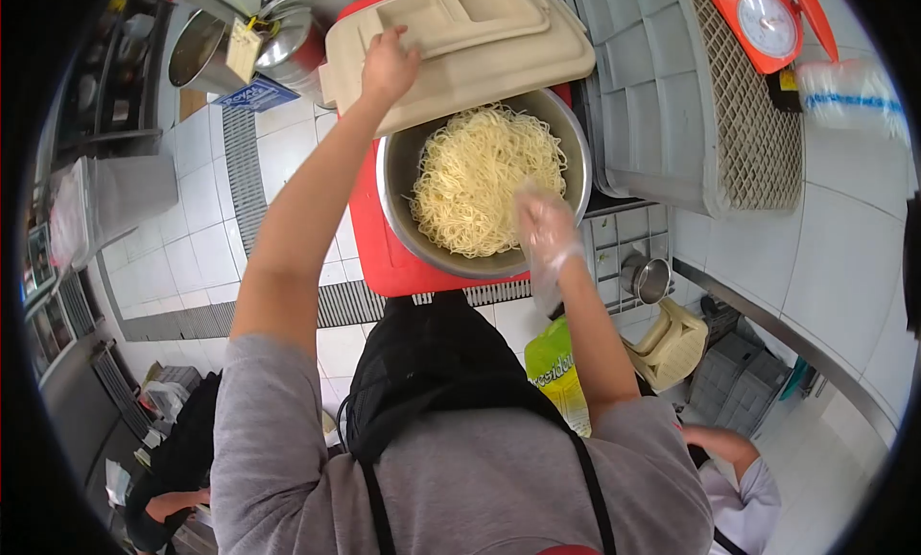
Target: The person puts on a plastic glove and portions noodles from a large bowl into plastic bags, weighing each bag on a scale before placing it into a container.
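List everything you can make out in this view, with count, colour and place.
noodles: one heap, pale yellow, in bowl
bowl: 1, silver, on support
support: 1, red, under bowl
trays: at least 2, beige, over bowl's far edge
crates: count unclear, grey, right of bowl
scale: 1, orange-red, top right
wrapped bundle: 1, clear and blue, below scale
pots: 2, mostly silver, top left
sign: 1, blue, beside pots
bin: 1, translucent, far left
stool: 1, beige, lower right
small pot: 1, silver, above stool
bag: 1, green and yellow, lower centre-right
other people: 2, dark and pale clothes, bottom corners
left hand: 1, bare, on trays
right hand: 1, clear-gloved, at noodles
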Tool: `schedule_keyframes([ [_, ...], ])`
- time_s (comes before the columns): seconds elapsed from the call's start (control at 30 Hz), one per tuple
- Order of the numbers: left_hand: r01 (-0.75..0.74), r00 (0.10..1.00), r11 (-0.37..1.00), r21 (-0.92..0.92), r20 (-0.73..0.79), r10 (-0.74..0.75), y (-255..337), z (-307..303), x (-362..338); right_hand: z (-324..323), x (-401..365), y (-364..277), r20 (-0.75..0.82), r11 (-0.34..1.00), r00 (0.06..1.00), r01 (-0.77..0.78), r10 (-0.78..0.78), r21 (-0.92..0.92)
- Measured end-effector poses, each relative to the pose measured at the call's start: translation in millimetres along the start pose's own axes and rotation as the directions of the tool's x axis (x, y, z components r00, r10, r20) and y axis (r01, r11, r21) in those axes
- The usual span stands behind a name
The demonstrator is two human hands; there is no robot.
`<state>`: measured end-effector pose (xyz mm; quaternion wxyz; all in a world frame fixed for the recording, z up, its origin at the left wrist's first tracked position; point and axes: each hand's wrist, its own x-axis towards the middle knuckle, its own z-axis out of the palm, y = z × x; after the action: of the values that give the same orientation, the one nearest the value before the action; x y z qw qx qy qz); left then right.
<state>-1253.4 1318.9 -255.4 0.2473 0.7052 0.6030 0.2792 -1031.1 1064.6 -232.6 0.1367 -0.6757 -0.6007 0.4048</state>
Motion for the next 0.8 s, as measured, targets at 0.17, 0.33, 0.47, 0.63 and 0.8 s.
schedule_keyframes([
  [0.17, -0.223, 0.971, 0.893, 0.392, 0.176, 0.165, 7, 28, 23, 22, 43, -47, 0.150, 0.921, 0.972, -0.114, 0.181, -0.371],
  [0.33, -0.255, 0.792, 0.865, 0.433, 0.607, -0.071, 32, 14, 42, 37, 50, -44, 0.273, 0.893, 0.892, -0.244, 0.359, -0.379],
  [0.47, -0.244, 0.815, 0.921, 0.302, 0.579, 0.026, 16, 21, 53, 31, 47, -55, 0.213, 0.874, 0.903, -0.266, 0.374, -0.407],
  [0.63, -0.397, 0.833, 0.834, 0.383, 0.532, 0.152, 24, 21, 38, 25, 50, -51, 0.246, 0.854, 0.869, -0.303, 0.430, -0.422],
  [0.8, -0.449, 0.866, 0.777, 0.442, 0.430, 0.256, 34, -5, 49, 44, 49, -12, -0.028, 0.961, 0.971, -0.239, 0.237, -0.143],
])
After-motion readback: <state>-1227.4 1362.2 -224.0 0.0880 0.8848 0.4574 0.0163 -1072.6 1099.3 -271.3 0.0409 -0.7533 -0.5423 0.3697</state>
